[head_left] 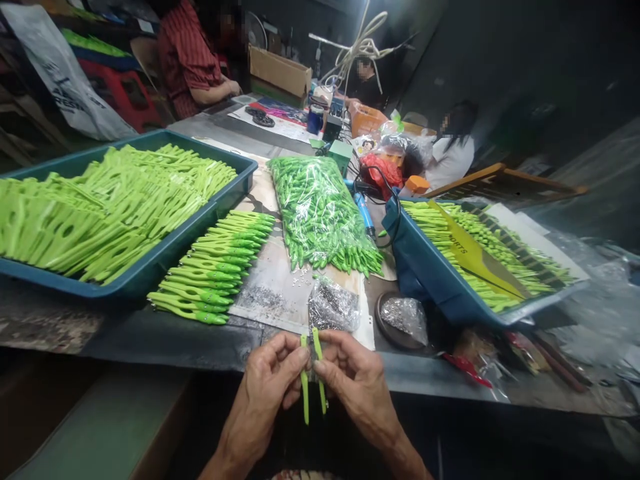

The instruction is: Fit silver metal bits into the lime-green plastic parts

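My left hand (267,387) pinches a slim light-green plastic piece (305,397) between thumb and fingers, just off the table's front edge. Close beside it, my right hand (353,373) grips a second light-green plastic piece (317,343). Both pieces hang roughly upright, their upper ends near each other; a small gap shows between them. Right behind my hands lies a clear bag of small metal parts (334,308). To the left, a neat row of light-green pieces with darker green tips (215,267) rests on the table. Behind sits a clear bag packed with green tips (320,207).
A blue tray (170,241) heaped with light-green pieces stands left, another blue tray (420,257) right. A round dark dish (385,333) holds a bag of metal bits. A blue electric screwdriver (364,212) lies near the right tray. Other people sit farther back.
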`<state>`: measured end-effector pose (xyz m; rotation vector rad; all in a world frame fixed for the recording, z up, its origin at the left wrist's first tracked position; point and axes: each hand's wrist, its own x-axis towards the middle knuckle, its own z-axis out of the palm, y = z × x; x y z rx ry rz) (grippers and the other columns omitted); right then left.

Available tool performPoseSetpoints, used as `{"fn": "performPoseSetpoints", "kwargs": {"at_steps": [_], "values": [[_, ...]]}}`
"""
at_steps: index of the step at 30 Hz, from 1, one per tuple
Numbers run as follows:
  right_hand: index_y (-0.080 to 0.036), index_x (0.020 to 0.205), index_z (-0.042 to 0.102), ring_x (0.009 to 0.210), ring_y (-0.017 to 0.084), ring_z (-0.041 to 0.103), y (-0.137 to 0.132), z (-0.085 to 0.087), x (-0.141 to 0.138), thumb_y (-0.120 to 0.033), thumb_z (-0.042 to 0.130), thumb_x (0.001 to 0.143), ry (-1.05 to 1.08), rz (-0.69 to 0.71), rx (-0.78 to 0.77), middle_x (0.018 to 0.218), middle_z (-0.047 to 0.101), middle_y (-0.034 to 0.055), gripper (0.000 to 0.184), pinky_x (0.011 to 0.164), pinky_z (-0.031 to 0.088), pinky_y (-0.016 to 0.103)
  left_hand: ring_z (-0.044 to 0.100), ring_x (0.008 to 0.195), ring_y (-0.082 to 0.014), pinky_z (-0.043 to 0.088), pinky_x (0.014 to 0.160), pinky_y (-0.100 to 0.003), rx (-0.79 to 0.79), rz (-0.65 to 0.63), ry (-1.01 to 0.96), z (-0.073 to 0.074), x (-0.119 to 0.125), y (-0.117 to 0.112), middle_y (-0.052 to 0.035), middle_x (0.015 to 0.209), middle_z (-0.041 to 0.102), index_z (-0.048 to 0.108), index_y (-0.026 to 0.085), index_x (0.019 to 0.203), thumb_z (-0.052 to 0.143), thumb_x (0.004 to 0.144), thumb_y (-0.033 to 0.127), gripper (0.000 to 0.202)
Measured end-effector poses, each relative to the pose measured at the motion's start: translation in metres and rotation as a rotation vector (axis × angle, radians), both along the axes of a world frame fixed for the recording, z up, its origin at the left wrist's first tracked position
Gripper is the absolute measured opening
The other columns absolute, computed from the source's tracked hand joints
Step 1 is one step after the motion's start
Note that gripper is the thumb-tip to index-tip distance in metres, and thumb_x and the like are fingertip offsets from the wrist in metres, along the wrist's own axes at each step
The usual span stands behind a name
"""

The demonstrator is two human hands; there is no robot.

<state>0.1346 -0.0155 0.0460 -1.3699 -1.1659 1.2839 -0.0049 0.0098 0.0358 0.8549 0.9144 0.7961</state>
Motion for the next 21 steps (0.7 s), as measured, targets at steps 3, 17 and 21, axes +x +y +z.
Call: {"fn": "performPoseSetpoints", "kwargs": {"at_steps": [3, 17, 21], "values": [[-0.017, 0.106, 0.056, 0.05, 0.008, 0.046, -0.001, -0.005, -0.001, -0.033, 0.064, 0.078, 0.039, 0.015, -0.014, 0.06, 0.052, -0.0034, 0.034, 0.046, 0.037, 0.018, 0.031, 0.047, -0.0043, 0.026, 0.039, -0.014, -0.022, 0.009, -0.019, -0.004, 0.002, -0.001, 0.0065, 0.056, 0.039, 0.053, 0.015, 0.078, 0.057, 0.081, 0.039, 0.024], [-0.016, 0.108, 0.055, 0.044, 0.007, 0.048, -0.006, -0.011, -0.004, -0.035, 0.066, 0.076, 0.06, 0.009, -0.055, 0.059, 0.053, -0.0045, 0.038, 0.04, 0.039, 0.017, 0.033, 0.041, -0.0033, 0.027, 0.036, -0.013, -0.041, 0.058, -0.035, -0.01, 0.006, -0.004, 0.0075, 0.051, 0.041, 0.053, 0.014, 0.077, 0.061, 0.077, 0.033, 0.021], [-0.016, 0.109, 0.055, 0.042, 0.007, 0.048, -0.006, -0.014, -0.004, -0.037, 0.065, 0.077, 0.039, 0.014, -0.038, 0.059, 0.053, -0.0042, 0.04, 0.038, 0.037, 0.017, 0.033, 0.042, -0.0033, 0.027, 0.036, -0.013, -0.043, 0.059, -0.048, -0.01, 0.007, -0.004, 0.0074, 0.052, 0.041, 0.052, 0.015, 0.076, 0.062, 0.076, 0.033, 0.021]]}}
